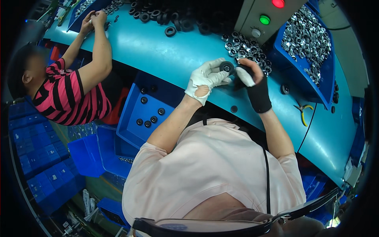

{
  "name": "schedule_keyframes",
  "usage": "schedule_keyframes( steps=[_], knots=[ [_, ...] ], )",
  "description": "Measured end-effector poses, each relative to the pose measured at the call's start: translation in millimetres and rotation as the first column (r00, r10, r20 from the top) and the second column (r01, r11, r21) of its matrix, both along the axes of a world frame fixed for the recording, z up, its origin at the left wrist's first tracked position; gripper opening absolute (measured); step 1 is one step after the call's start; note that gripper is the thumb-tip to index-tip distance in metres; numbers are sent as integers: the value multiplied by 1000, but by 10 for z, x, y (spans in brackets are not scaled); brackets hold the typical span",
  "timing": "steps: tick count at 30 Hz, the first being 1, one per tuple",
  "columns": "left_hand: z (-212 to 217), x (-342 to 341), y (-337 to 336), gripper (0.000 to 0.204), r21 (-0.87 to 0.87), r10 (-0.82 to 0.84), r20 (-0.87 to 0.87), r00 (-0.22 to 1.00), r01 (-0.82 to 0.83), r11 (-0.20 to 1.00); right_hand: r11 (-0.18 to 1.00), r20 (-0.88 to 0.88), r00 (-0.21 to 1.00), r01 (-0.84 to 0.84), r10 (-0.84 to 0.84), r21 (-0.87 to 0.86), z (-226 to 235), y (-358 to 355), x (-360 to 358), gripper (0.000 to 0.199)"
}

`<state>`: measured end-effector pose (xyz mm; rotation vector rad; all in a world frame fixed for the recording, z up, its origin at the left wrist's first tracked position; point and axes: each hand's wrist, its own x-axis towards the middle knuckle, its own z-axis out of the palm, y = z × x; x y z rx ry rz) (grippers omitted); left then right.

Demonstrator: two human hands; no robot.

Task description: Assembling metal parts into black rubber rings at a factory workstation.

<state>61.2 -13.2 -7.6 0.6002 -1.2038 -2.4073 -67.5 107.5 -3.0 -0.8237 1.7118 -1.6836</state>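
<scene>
My left hand [207, 78], in a white glove with a hole near the wrist, is closed on a small black wheel [226, 67] with a metal centre. The wheel is held between thumb and fingertips above the turquoise table. Right beside it is my right hand [254, 85], in a black glove with bare and white-covered fingertips. Its fingers are curled, and what they hold, if anything, is hidden. Just beyond both hands lies a pile of shiny metal inserts [246, 49]. One dark wheel [284, 89] lies on the table to the right of my right hand.
A blue bin [331, 75] full of metal parts stands at the right, near yellow-handled pliers [304, 113]. Behind the pile stands a control box [252, 19] with red and green lights. Black rubber rings [170, 31] lie far back. At left are a blue tray [132, 114] and a co-worker [75, 87].
</scene>
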Motion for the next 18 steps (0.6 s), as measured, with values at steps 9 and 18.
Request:
schedule_keyframes(
  steps=[9, 18],
  knots=[
    [-10, -82, -290, 55, 166, 156, -12, 988, -152, 974, 394, -539, 695, -717, 476, -576, 1371, 255, 287, 13],
    [-16, -112, -331, 54, 38, 152, -59, 987, -150, 988, 235, -552, 642, -738, 532, -632, 1524, 338, 425, 29]
  ],
)
